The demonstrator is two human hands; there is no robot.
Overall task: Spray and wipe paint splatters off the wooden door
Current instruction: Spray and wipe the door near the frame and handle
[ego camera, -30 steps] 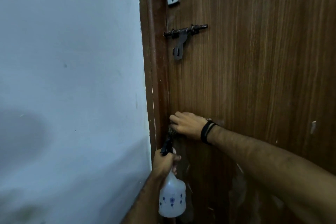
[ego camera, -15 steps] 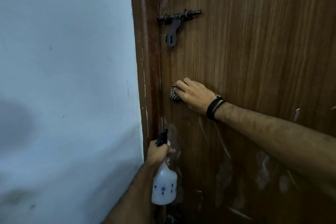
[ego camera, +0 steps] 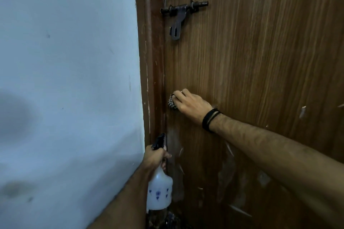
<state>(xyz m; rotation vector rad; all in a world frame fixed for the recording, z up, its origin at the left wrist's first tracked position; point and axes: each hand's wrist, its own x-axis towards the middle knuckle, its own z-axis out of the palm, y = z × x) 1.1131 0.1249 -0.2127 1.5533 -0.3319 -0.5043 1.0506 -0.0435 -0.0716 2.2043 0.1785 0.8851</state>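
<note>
Head view: spray bottle [ego camera: 159,191] upright (nozzle doorward).

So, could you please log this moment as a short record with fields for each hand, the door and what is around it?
right hand: right hand presses a checked cloth against the door, near its left edge
left hand: left hand grips a white spray bottle by the neck, nozzle upward
door marks: pale paint splatters on the lower part
hardware: dark bolt latch above the cloth
surroundings: pale wall left of the door frame
</note>
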